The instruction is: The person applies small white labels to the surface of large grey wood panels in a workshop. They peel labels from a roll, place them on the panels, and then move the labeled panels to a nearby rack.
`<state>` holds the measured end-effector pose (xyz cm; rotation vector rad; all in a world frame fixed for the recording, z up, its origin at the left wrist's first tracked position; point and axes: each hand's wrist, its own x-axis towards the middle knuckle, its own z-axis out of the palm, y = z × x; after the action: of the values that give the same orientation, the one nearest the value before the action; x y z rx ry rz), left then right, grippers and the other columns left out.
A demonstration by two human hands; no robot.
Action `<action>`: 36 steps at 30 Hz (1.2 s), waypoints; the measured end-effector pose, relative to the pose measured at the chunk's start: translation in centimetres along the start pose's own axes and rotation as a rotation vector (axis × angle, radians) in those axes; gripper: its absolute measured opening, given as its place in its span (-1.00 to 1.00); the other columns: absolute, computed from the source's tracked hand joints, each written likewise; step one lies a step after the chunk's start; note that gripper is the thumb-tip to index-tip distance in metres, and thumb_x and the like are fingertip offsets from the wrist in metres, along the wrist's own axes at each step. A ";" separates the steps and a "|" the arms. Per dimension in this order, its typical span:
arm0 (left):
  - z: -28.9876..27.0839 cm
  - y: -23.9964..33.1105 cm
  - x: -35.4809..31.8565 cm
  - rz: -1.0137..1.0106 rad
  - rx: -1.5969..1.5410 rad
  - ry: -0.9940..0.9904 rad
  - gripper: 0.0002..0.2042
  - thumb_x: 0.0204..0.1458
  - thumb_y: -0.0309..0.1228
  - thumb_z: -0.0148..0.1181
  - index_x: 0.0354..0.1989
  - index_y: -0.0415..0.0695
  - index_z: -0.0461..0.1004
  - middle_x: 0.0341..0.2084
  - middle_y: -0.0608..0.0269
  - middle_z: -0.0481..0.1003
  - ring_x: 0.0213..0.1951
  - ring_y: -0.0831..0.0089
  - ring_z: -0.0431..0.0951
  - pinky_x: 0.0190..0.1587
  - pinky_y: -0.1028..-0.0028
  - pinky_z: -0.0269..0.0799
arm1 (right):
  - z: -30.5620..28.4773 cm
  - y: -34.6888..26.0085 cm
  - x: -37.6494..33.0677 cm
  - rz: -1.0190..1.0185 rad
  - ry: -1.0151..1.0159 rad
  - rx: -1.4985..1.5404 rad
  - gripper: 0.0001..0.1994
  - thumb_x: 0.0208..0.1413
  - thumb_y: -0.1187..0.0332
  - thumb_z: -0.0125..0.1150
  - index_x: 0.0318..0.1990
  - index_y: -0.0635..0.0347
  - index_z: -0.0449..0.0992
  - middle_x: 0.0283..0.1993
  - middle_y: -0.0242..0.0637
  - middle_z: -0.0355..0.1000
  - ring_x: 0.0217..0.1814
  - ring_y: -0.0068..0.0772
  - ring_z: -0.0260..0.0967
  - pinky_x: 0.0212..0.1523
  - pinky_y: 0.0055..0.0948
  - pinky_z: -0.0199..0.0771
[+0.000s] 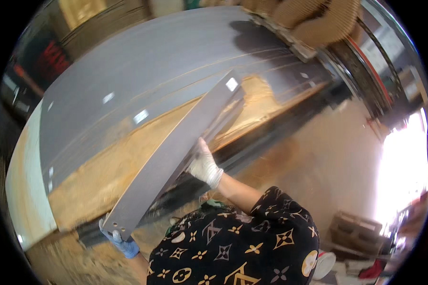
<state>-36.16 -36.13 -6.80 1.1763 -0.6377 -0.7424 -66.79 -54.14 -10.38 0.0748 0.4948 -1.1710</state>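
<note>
One head-worn fisheye view looks down from close above, past the shirt (233,244), toward both hands (206,167).

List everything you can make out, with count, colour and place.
long flat board: at least one, grey, slanting across the centre
strip-like flat panels: several, grey, beyond the board
rectangular labels: at least five, white, on panels and board
dusty-looking patch: one, tan, along the panels' near side
long curved strip: one, pale green, far left
corrugated sheet pieces: several, brown, top right
round container: one, white, lower right
patterned top: one, black, bottom
gloved left grip: one, blue, holding the board's lower end
gloved right grip: one, white, holding its right edge
</note>
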 end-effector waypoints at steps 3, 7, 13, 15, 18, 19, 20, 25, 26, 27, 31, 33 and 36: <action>-5.7 2.3 -6.2 0.166 0.066 0.089 -0.27 -0.19 -0.06 0.20 0.18 -0.02 0.06 0.07 0.06 0.20 0.08 0.19 0.24 0.09 0.17 0.25 | 2.7 4.3 -2.5 0.139 -0.049 -0.093 -0.33 -0.04 -0.14 0.09 0.14 0.07 0.15 0.15 -0.21 0.15 0.20 -0.12 0.07 0.18 0.00 0.10; -10.4 4.4 -15.4 0.219 0.168 0.297 -0.20 -0.21 -0.02 0.21 0.23 -0.03 0.01 0.04 0.09 0.22 0.06 0.24 0.25 0.06 0.25 0.28 | 5.7 11.1 -5.6 0.249 -0.110 -0.303 -0.33 -0.08 -0.14 0.14 0.09 0.11 0.21 0.07 -0.20 0.22 0.17 -0.18 0.11 0.15 -0.07 0.17; -13.8 7.6 -35.2 0.082 0.040 0.727 -0.15 -0.23 -0.08 0.26 0.24 -0.11 -0.03 -0.01 0.16 0.26 -0.01 0.35 0.31 0.02 0.35 0.29 | 7.5 23.1 -14.6 0.692 -0.453 -0.597 -0.32 -0.02 -0.12 0.00 0.18 0.10 0.09 0.20 -0.17 0.07 0.25 -0.08 -0.06 0.21 0.02 -0.04; -15.2 9.0 -43.9 -0.016 0.008 0.810 -0.20 -0.22 -0.11 0.27 0.20 -0.13 0.03 -0.04 0.14 0.29 -0.02 0.36 0.33 -0.05 0.39 0.35 | 5.9 26.0 -20.3 0.838 -0.408 -0.680 -0.34 0.01 -0.10 -0.02 0.19 0.08 0.09 0.22 -0.15 0.05 0.27 -0.08 -0.08 0.23 0.07 -0.11; -15.8 10.0 -52.4 -0.190 -0.016 0.881 -0.34 -0.19 -0.18 0.31 0.06 -0.17 0.16 -0.09 0.08 0.34 -0.06 0.34 0.38 -0.22 0.42 0.46 | 4.8 27.5 -26.4 1.105 -0.380 -0.619 -0.37 -0.03 -0.05 0.10 0.14 0.11 0.20 0.18 -0.18 0.16 0.21 -0.16 0.07 0.25 -0.03 -0.06; -15.3 10.0 -55.0 -0.140 -0.081 0.918 -0.37 -0.19 -0.21 0.33 0.03 -0.19 0.17 -0.12 0.09 0.36 -0.09 0.34 0.40 -0.27 0.43 0.48 | 4.1 27.6 -28.3 1.163 -0.437 -0.647 -0.38 -0.03 -0.05 0.10 0.12 0.12 0.22 0.16 -0.19 0.19 0.18 -0.16 0.10 0.22 -0.02 0.00; -14.3 10.0 -58.0 -0.093 -0.147 0.949 -0.39 -0.19 -0.23 0.34 0.00 -0.21 0.19 -0.15 0.09 0.38 -0.13 0.35 0.43 -0.32 0.44 0.49 | 3.1 28.3 -30.6 1.196 -0.446 -0.694 -0.39 -0.03 -0.05 0.10 0.11 0.12 0.24 0.14 -0.19 0.22 0.16 -0.16 0.14 0.19 -0.02 0.05; -11.4 9.4 -70.0 0.138 -0.372 1.322 -0.39 -0.20 -0.23 0.36 -0.01 -0.21 0.22 -0.22 0.16 0.41 -0.16 0.37 0.43 -0.22 0.40 0.46 | 0.0 35.8 -41.8 1.407 -0.462 -0.919 -0.52 -0.05 0.02 0.16 -0.01 0.07 0.34 -0.01 -0.31 0.33 0.04 -0.23 0.23 0.09 -0.08 0.21; -11.6 9.7 -72.4 0.162 -0.355 1.377 -0.41 -0.20 -0.23 0.35 -0.02 -0.21 0.23 -0.22 0.16 0.41 -0.16 0.36 0.43 -0.20 0.40 0.45 | -0.9 38.3 -44.5 1.421 -0.476 -0.971 -0.55 -0.05 0.03 0.17 -0.05 0.06 0.36 -0.05 -0.32 0.35 0.01 -0.25 0.25 0.07 -0.10 0.23; -13.7 10.4 -74.6 0.240 -0.286 1.437 -0.42 -0.20 -0.23 0.35 -0.02 -0.21 0.24 -0.22 0.17 0.40 -0.17 0.36 0.43 -0.18 0.39 0.44 | -1.8 42.7 -47.7 1.502 -0.580 -0.950 -0.59 -0.05 0.03 0.16 -0.08 0.00 0.37 -0.08 -0.36 0.36 -0.03 -0.28 0.28 0.02 -0.13 0.28; -19.6 11.8 -77.9 0.314 -0.311 1.561 -0.47 -0.15 -0.20 0.30 -0.04 -0.18 0.27 -0.21 0.19 0.40 -0.17 0.38 0.43 -0.14 0.37 0.41 | -2.3 54.1 -55.4 1.674 -0.709 -1.054 -0.67 -0.05 0.07 0.16 -0.15 -0.05 0.38 -0.12 -0.39 0.35 -0.04 -0.33 0.28 -0.03 -0.18 0.31; -23.2 11.9 -78.8 0.401 -0.311 1.599 -0.45 -0.15 -0.10 0.27 -0.04 -0.16 0.27 -0.23 0.22 0.40 -0.17 0.40 0.41 -0.17 0.35 0.41 | -2.8 60.1 -59.4 1.729 -0.864 -1.061 -0.67 -0.04 0.09 0.15 -0.14 -0.02 0.37 -0.11 -0.38 0.34 -0.02 -0.34 0.26 -0.03 -0.17 0.30; -28.7 12.2 -80.4 0.605 -0.407 1.722 -0.53 -0.12 -0.22 0.25 -0.06 -0.17 0.28 -0.19 0.23 0.39 -0.16 0.39 0.43 -0.13 0.40 0.41 | -2.4 68.5 -67.2 1.877 -0.966 -1.079 -0.66 0.02 0.10 0.06 -0.08 0.04 0.34 -0.06 -0.34 0.31 0.03 -0.27 0.21 0.05 -0.17 0.23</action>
<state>-60.66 46.52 -7.44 0.7733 0.6027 0.7063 -26.13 31.94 1.51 -0.7767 -0.0252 1.0036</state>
